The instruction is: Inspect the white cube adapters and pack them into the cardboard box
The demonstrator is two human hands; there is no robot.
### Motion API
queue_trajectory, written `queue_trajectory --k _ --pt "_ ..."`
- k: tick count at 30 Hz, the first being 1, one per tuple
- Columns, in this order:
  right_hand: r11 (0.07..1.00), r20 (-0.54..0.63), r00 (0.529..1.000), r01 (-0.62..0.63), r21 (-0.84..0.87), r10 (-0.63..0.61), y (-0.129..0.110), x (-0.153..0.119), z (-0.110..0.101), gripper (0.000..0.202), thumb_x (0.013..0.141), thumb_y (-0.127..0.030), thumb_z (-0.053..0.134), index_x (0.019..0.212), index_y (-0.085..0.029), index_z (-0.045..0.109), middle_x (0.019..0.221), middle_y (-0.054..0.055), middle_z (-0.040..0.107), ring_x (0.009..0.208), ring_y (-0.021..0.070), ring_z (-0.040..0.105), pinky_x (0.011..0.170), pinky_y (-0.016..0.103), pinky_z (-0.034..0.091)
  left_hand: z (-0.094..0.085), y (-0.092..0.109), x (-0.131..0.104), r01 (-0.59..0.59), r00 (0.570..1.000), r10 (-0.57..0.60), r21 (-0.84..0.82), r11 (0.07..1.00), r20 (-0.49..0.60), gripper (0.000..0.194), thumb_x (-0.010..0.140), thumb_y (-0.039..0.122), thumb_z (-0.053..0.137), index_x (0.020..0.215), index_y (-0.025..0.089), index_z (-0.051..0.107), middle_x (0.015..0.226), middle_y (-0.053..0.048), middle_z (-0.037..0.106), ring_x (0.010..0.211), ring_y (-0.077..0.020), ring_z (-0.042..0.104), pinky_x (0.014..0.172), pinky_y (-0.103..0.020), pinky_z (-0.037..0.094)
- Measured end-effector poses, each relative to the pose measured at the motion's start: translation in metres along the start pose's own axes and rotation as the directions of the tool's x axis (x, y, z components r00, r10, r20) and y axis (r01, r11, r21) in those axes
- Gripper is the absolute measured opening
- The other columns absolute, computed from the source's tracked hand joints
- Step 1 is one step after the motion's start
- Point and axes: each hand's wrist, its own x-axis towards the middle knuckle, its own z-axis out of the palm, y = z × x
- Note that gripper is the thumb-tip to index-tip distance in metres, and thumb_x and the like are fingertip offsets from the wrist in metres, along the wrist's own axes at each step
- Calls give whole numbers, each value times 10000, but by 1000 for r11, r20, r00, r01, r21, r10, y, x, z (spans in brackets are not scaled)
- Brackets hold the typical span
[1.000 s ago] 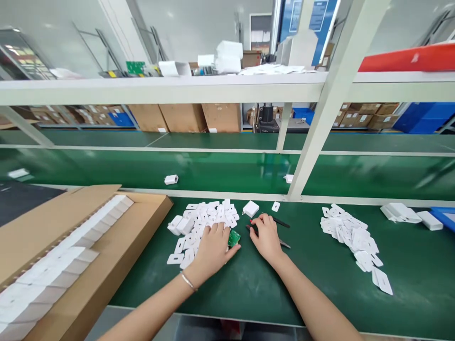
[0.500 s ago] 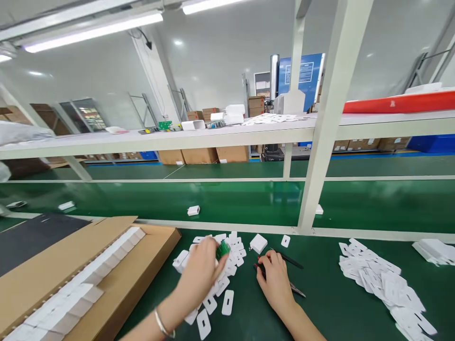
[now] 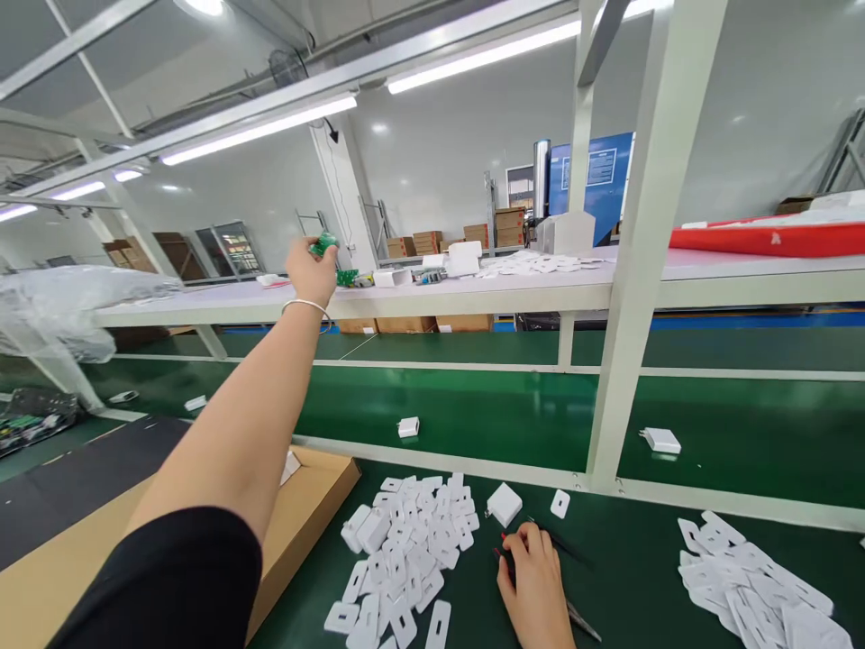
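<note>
My left hand (image 3: 312, 270) is stretched out at the height of the long shelf, its fingers closed on a green circuit board (image 3: 324, 242). On the green table, my right hand (image 3: 537, 577) rests with curled fingers over a dark tool with red on its handle and a pointed metal end (image 3: 582, 622). Left of that hand lies a pile of white plates with slots (image 3: 412, 559). A white charger (image 3: 504, 504) and a single white plate (image 3: 559, 503) sit just beyond the fingers.
An open cardboard box (image 3: 317, 505) stands at the left. A second pile of white plates (image 3: 750, 586) lies right. White chargers (image 3: 408, 427) sit on the green belt. The shelf (image 3: 514, 293) and its upright post (image 3: 641, 243) cross in front; plastic wrap (image 3: 81, 297) hangs over its left end.
My left hand has risen from the plate pile to shelf height with the green board in it. The view has tilted up and turned left. My right hand stays by the tool.
</note>
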Motion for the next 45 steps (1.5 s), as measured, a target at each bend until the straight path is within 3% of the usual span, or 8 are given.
queue_trajectory --k 7,12,14,18,22,30,38,45 --pt "999 15 1000 20 -35 -20 3 -2 5 168 883 -132 543 931 -263 635 997 92 604 870 279 619 681 392 537 1 34 9 350 935 -354 -93 932 -31 347 1075 427 483 1107 90 558 941 -39 688 884 -155 653 825 -387 457" --pt "998 33 999 -13 -53 15 -13 2 -9 161 910 -144 561 1011 -235 647 1049 103 605 959 294 603 808 438 529 -28 77 -84 184 983 -182 -147 972 25 127 1043 285 432 972 195 488 938 -27 609 866 -159 579 797 -347 438" --pt "998 56 998 -16 -59 20 -15 4 -12 185 926 -160 562 1075 -231 647 1061 103 611 977 294 603 830 433 522 -44 97 -140 -58 989 77 -140 988 130 198 1022 306 455 839 231 479 840 -43 594 822 -216 567 781 -389 430" --pt "994 92 995 -22 -106 32 -12 8 -18 228 937 -177 568 1152 -210 638 1068 106 625 979 290 604 849 425 506 -57 126 -241 -471 686 495 -194 861 534 280 1033 278 423 804 223 575 859 -91 645 866 -276 599 798 -422 424" --pt "987 102 993 -36 -156 52 -7 11 -22 222 941 -198 581 1154 -187 642 1079 115 624 977 289 594 849 419 489 -18 134 -293 -365 445 325 -163 917 834 251 1012 211 469 1172 147 652 1193 -182 652 1125 -337 600 939 -457 445" --pt "958 14 994 -105 -268 113 -4 22 -27 294 933 -176 571 1216 -138 646 1133 157 621 1058 324 554 898 440 461 102 121 -322 -97 365 69 -36 995 929 471 987 359 673 1405 172 562 1442 -144 568 1226 -301 620 1015 -519 547" --pt "845 -48 946 -307 -438 319 20 33 -44 360 959 -266 615 1294 -146 670 1269 201 645 1150 374 557 942 486 430 122 145 -344 177 423 118 -210 961 898 363 966 295 686 1296 169 600 1287 -134 664 1113 -275 677 965 -467 566" --pt "856 43 939 -290 -429 340 35 35 -54 276 1017 -367 583 1202 -215 720 1278 142 689 1165 343 585 937 460 418 22 171 -368 363 574 215 -481 798 790 444 972 326 630 1365 256 438 1397 -90 600 1197 -229 647 987 -355 530"
